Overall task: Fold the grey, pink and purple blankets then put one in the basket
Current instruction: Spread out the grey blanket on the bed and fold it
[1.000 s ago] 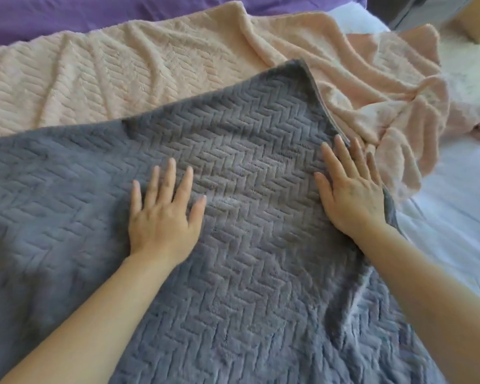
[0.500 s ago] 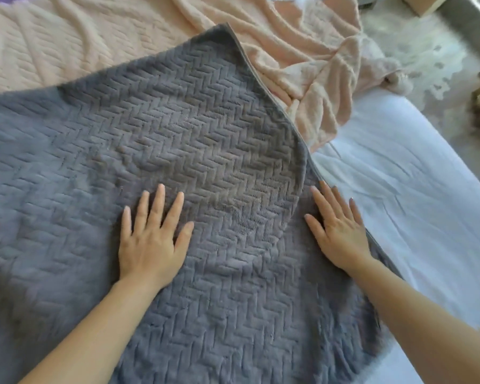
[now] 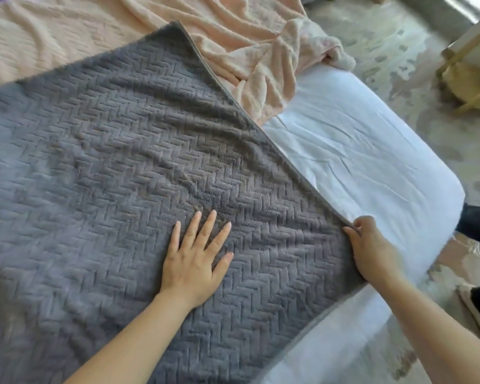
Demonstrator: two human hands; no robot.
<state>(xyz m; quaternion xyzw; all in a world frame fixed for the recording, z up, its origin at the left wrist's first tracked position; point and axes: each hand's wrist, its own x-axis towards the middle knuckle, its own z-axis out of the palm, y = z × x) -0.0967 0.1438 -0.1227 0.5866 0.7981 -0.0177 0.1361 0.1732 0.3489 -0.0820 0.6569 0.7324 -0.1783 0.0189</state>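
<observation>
The grey fleece blanket with the raised herringbone pattern (image 3: 108, 162) lies spread flat on the bed. Its far corner points away towards the crumpled pink fleece blanket (image 3: 247, 51) and overlaps it. From that corner its hemmed right edge runs in a straight diagonal down to the near right, and a second edge turns back towards the near left. The cloth runs out of sight on the left, so I cannot tell which way its long axis lies.

To the right of the hem the white fitted sheet (image 3: 358, 162) is bare as far as the mattress's rounded corner. Beyond that is the mottled grey floor (image 3: 399, 45), with a pale wooden frame (image 3: 460, 45) standing well off at the right.

The left hand (image 3: 194, 259) is flat on the grey blanket, palm down and fingers spread and straight, well inside the hem and near the front edge. The right hand (image 3: 372, 250) is at the near right corner. It pinches the hem there, thumb on top and fingers curled around the edge. The grey cloth lies taut between the two hands.
</observation>
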